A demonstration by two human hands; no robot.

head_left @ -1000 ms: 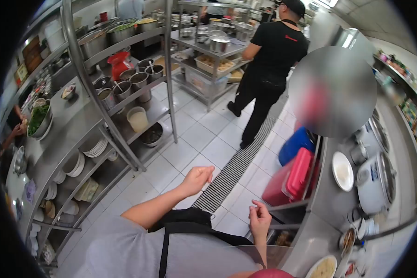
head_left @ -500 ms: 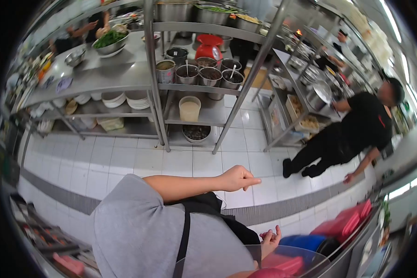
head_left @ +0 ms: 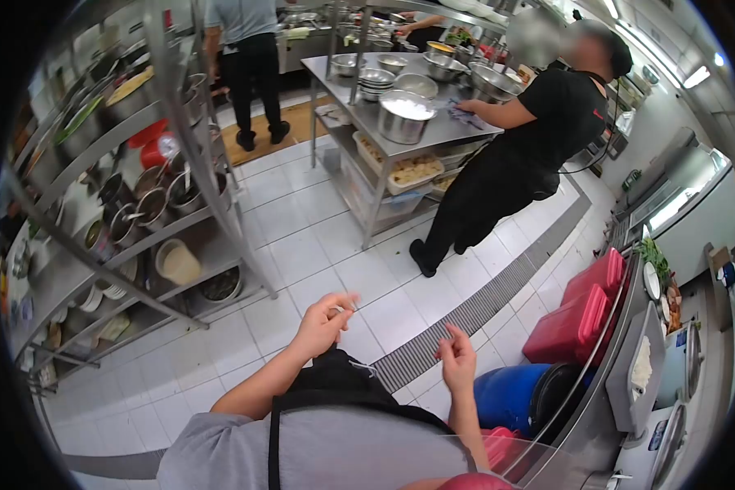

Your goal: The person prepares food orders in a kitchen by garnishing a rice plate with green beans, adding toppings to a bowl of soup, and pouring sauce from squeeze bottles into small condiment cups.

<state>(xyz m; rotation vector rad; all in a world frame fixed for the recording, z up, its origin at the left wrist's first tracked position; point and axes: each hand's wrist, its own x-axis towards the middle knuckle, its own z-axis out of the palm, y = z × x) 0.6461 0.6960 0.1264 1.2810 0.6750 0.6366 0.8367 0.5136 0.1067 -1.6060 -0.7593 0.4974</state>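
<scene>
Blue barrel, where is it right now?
In the head view, the blue barrel is at lower right, right of the right hand and below two red bins.

Ceiling tube lights (head_left: 697, 77) at upper right cast bright, cool white across a kitchen, glinting on a metal pot (head_left: 404, 126) and pale floor tiles (head_left: 302, 220). Fisheye distortion bends the steel rack (head_left: 178, 90) at left, and the corners fall to black. Blur softens the fingertips of the left hand (head_left: 318, 329) and smears the head of a person in black (head_left: 539, 122).
</scene>
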